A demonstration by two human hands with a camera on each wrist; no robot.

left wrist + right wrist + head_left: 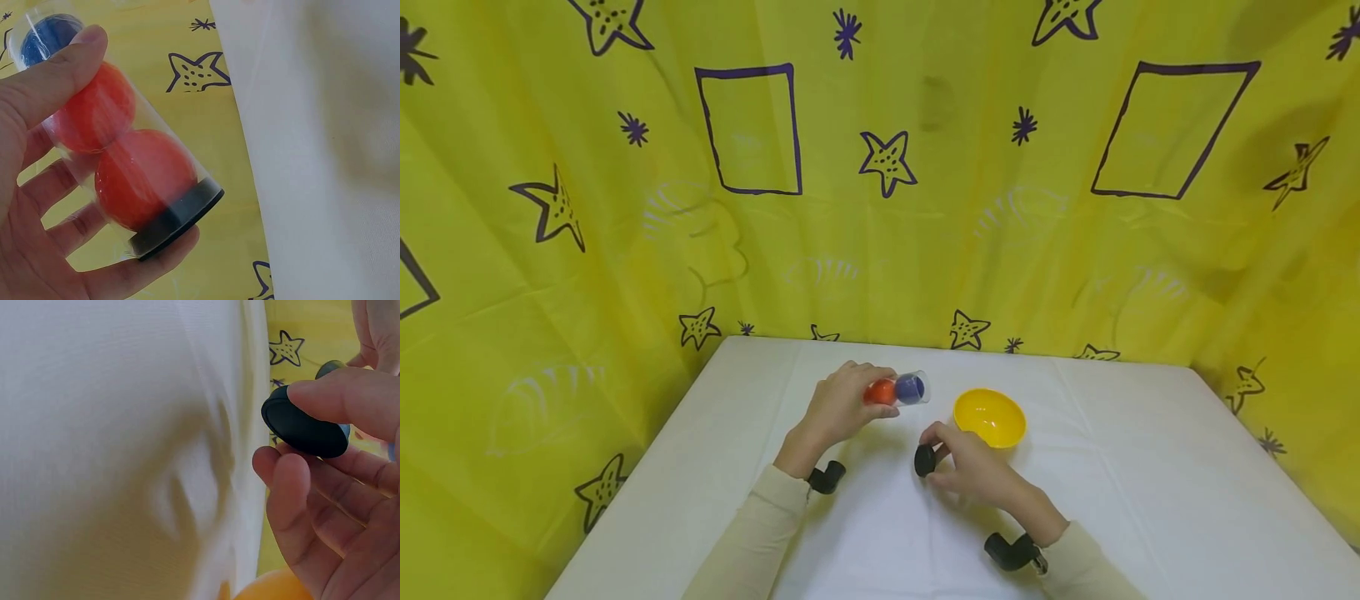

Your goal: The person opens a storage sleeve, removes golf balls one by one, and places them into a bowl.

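My left hand (850, 402) grips a clear plastic tube (147, 103) and holds it tilted above the table. Inside it are two red balls (147, 178) and one blue ball (51, 39); a black cap (178, 219) closes one end. In the head view the blue ball lies toward the tube's right end. A round black lid (303, 425) is pinched between the thumb and fingers of my right hand (973, 468), apart from the tube. Just beyond the right hand stands a yellow bowl (992, 412); its visible inside holds nothing.
A white cloth covers the table (1112, 467). Yellow curtains (887, 233) with dark stars and squares hang behind it and along both sides. Black camera mounts sit at the left wrist (827, 477) and the right wrist (1009, 552).
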